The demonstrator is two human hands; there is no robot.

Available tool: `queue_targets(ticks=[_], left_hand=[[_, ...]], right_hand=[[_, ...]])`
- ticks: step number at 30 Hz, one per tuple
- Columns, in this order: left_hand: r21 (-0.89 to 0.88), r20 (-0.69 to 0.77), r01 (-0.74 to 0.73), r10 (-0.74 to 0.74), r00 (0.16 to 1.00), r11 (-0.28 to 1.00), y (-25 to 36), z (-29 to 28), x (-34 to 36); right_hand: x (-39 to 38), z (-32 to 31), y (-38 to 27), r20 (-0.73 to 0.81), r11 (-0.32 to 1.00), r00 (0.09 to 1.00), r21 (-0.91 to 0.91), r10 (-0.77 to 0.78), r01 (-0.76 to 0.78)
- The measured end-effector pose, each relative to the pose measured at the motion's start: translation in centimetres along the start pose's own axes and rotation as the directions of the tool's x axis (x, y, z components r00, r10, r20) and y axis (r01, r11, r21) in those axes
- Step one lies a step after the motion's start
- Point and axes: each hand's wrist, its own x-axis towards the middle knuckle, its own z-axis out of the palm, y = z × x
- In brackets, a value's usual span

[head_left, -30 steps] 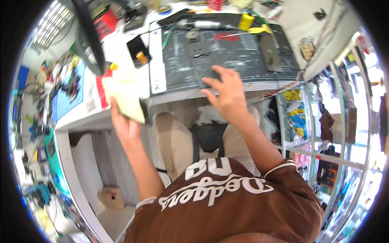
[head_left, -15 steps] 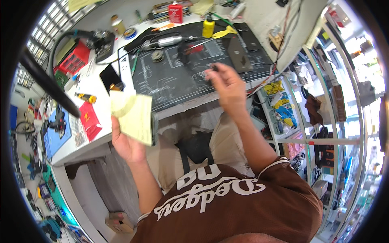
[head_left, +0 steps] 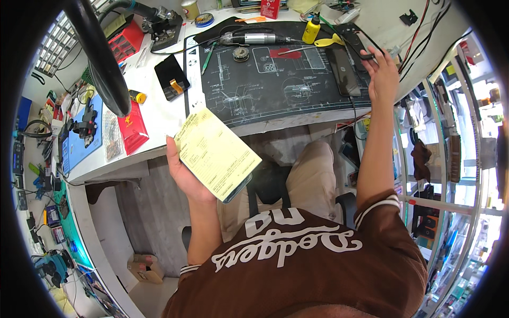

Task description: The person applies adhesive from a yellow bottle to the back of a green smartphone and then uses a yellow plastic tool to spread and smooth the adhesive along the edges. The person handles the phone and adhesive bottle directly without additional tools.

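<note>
My left hand (head_left: 191,180) grips a yellow printed paper slip (head_left: 220,153) together with a dark, flat, phone-like slab (head_left: 238,191), whose edge peeks out beneath the paper. They are held over my lap, just off the bench's front edge. At the far right of the bench, the fingers of my right hand (head_left: 384,77) close on a small black piece (head_left: 367,56) that looks like part of a black cable. Just left of that hand, a dark phone (head_left: 343,71) lies on the black work mat (head_left: 249,108), a cable at its lower end.
On the mat lie a rotary tool (head_left: 260,38), a small round tin (head_left: 240,53) and a yellow bottle (head_left: 312,29). A black phone (head_left: 172,77) and red packet (head_left: 132,130) rest further left. A black lamp arm (head_left: 101,58) hangs in front. Glass shelves (head_left: 445,206) stand right.
My right hand has moved right and away from me, from above the mat to its far right side, with the black piece. The yellow slip has turned its printed face up toward me.
</note>
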Motion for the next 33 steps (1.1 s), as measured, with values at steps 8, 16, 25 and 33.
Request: queue_targets(ticks=[8,16,25,33], left_hand=[[-0.014,0.0,0.051,-0.051,0.999,0.999,-1.6,0.8,-0.1],[-0.091,0.027,0.156,-0.154,0.988,0.984,-3.0,1.4,1.0],[0.389,-0.121,0.095,-0.051,0.991,0.916,-4.3,3.5,1.4],[0.018,0.122,0.401,-0.4,0.908,0.916,-4.7,2.6,-0.6]], right_hand=[[13.7,-4.2,5.9,-0.183,0.868,0.983,-0.492,-0.026,-0.069],[-2.2,2.9,-0.7,0.221,0.586,0.956,-0.755,-0.194,0.294],[-20.5,7.6,-4.3,0.694,0.671,0.162,-0.567,0.702,-0.479],[-17.7,14.6,-5.4,0.857,0.657,0.456,0.201,0.241,-0.726]])
